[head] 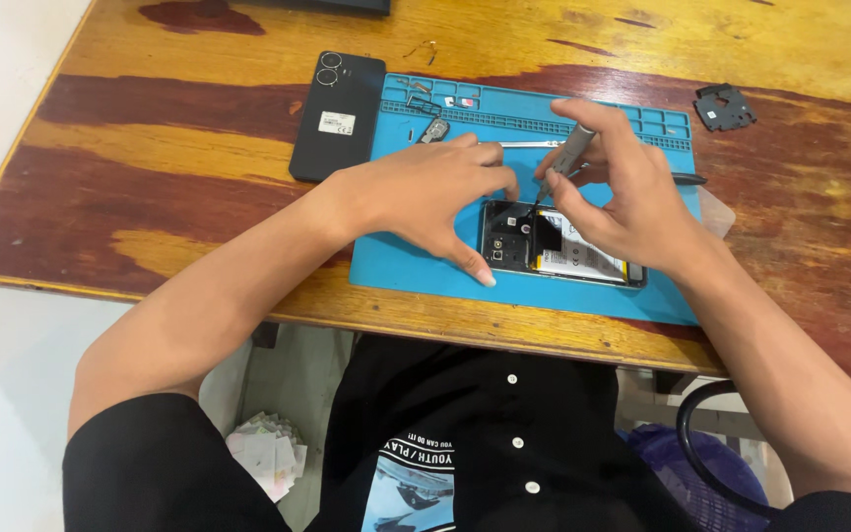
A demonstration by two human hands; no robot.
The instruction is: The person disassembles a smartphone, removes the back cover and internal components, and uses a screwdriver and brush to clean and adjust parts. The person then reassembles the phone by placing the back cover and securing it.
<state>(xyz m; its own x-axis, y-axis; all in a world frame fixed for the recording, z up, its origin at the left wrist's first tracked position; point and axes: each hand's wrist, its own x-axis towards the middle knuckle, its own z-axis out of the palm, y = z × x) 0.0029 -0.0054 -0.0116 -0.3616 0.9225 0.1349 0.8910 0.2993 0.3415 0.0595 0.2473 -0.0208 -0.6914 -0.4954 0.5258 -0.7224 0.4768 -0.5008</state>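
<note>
An opened phone (583,258) lies on a blue work mat (416,266), its back removed and its battery and board showing. My left hand (425,197) rests on the mat at the phone's left end, the thumb along its edge and the fingertips at its top. My right hand (618,192) holds a slim grey screwdriver (571,153) upright. Its tip is down on the phone's upper left corner. The hand hides part of the phone's right side.
A black phone back cover (337,116) lies on the wooden table (150,158) left of the mat. Small screws and parts (433,128) sit in the mat's top trays. A dark plastic piece (724,106) lies at the far right. Tweezers (514,144) rest behind my hands.
</note>
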